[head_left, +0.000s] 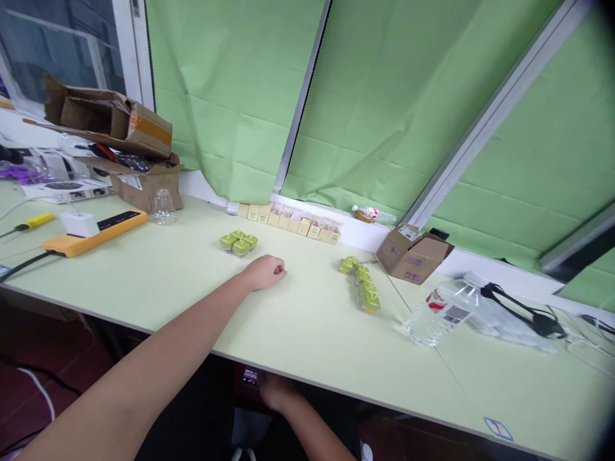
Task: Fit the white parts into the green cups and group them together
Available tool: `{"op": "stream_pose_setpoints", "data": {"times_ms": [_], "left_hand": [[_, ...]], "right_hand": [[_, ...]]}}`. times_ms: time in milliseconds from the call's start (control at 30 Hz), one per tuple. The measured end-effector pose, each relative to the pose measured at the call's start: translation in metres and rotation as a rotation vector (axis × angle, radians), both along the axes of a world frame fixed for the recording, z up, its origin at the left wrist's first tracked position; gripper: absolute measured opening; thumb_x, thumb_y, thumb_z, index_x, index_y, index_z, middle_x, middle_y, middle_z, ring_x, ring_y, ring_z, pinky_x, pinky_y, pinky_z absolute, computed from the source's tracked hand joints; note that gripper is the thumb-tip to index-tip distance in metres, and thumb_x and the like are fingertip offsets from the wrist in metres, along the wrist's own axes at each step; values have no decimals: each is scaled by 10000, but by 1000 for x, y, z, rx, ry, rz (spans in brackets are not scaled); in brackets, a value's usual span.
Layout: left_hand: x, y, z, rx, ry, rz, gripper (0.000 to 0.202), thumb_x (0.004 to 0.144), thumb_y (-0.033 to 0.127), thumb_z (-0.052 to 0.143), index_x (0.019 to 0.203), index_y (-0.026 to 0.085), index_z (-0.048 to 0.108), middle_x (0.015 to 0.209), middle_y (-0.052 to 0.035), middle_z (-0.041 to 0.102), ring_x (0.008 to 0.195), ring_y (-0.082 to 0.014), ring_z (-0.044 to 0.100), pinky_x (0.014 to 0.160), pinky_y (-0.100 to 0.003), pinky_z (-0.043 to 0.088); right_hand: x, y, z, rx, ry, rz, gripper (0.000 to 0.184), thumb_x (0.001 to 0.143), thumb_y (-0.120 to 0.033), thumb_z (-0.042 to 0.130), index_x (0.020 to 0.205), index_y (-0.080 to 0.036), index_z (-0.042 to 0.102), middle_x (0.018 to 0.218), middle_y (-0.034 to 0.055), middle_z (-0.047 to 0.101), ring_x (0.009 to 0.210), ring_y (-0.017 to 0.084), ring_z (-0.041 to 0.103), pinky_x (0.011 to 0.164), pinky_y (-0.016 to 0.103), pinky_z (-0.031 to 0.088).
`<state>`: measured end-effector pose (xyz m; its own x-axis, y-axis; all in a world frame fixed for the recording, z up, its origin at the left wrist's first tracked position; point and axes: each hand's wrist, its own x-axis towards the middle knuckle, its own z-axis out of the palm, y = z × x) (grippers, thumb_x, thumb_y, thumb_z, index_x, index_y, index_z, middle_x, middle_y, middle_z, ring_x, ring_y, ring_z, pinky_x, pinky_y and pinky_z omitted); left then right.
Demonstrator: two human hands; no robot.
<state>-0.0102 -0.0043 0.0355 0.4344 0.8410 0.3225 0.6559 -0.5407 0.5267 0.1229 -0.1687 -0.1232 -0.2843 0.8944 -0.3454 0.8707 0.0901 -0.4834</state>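
— Curled into a fist, the left hand (266, 272) rests on the table (144, 282), nothing showing in it, near the cluster of green pieces (239, 242).
— How many?
— Four there, about six in the row of green pieces (364, 286) further right. Roughly nine cream boxes (289, 221) line the wall.
— And the right hand (275, 391)?
— Below the table edge, beside a small lit device (250, 376); its grip I cannot tell.
— Any writing?
— Only the bottle (444, 312) label, too blurred to read.

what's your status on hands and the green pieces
Left hand fisted on table, near green cluster. Right hand below table edge by small screen. Nothing between fist and cluster.
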Motion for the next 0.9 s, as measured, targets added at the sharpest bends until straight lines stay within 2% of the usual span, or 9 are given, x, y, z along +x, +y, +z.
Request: {"op": "stream_pose_setpoints", "data": {"times_ms": [33, 133, 233, 300, 400, 467, 533, 700, 900], "left_hand": [[0, 0, 0, 4, 3, -3, 217, 812, 341, 527, 713, 187, 644, 696, -24, 650, 610, -149, 524, 555, -266, 322], [1, 2, 0, 8, 11, -12, 219, 813, 339, 527, 713, 187, 649, 705, -27, 658, 618, -150, 531, 559, -265, 324], [2, 4, -2, 3, 19, -11, 228, 815, 347, 528, 723, 185, 659, 712, -31, 663, 612, -150, 529, 561, -264, 331], [2, 4, -2, 4, 21, -6, 226, 812, 348, 534, 734, 184, 669, 713, -33, 665, 611, -153, 531, 564, -267, 336], [2, 1, 0, 9, 14, -7, 223, 812, 342, 535, 735, 186, 675, 711, -35, 667, 623, -161, 543, 564, -271, 336], [3, -2, 2, 5, 11, -13, 217, 812, 332, 536, 726, 187, 674, 702, -35, 666, 620, -163, 545, 562, -273, 334], [3, -3, 3, 0, 12, -13, 207, 806, 322, 543, 716, 186, 672, 695, -37, 664, 613, -164, 541, 560, -275, 332], [4, -3, 2, -2, 10, -15, 205, 804, 322, 540, 724, 187, 673, 703, -37, 663, 623, -165, 542, 564, -273, 335], [5, -4, 3, -16, 2, -33, 208, 807, 324, 527, 725, 186, 660, 700, -33, 649, 627, -163, 537, 567, -273, 344]], "right_hand": [[-6, -9, 11, -171, -135, 167, 266, 876, -246, 505, 952, -227, 758, 903, 76, 746, 914, 265, 692, 848, 402, 518], [-16, -41, 53, -365, -146, 438, 54, 689, -259, 728, 699, -206, 736, 675, 44, 699, 638, 235, 664, 622, 322, 504], [10, -59, 117, -266, 3, 480, 154, 732, -391, 724, 773, -243, 730, 696, 7, 696, 659, 178, 644, 624, 260, 479], [50, -50, 166, -100, 71, 385, 217, 862, -406, 573, 906, -249, 717, 807, 14, 714, 764, 171, 647, 705, 258, 482], [126, -9, 216, 619, 58, -252, 329, 925, -417, 450, 984, -202, 692, 886, 91, 706, 833, 218, 645, 757, 311, 484], [172, 25, 224, 869, -131, -623, 374, 883, -452, 505, 1042, -155, 667, 982, 167, 687, 928, 281, 634, 775, 360, 476], [204, 54, 214, 846, -234, -758, 437, 831, -465, 555, 1082, -119, 645, 1054, 211, 669, 963, 311, 629, 762, 376, 472], [230, 80, 180, 653, -142, -685, 375, 831, -521, 487, 844, -209, 695, 931, 109, 723, 790, 247, 649, 667, 327, 442], [213, 68, 183, 659, -63, -604, 285, 771, -484, 567, 813, -229, 687, 881, 60, 732, 715, 213, 652, 624, 302, 434]]}}
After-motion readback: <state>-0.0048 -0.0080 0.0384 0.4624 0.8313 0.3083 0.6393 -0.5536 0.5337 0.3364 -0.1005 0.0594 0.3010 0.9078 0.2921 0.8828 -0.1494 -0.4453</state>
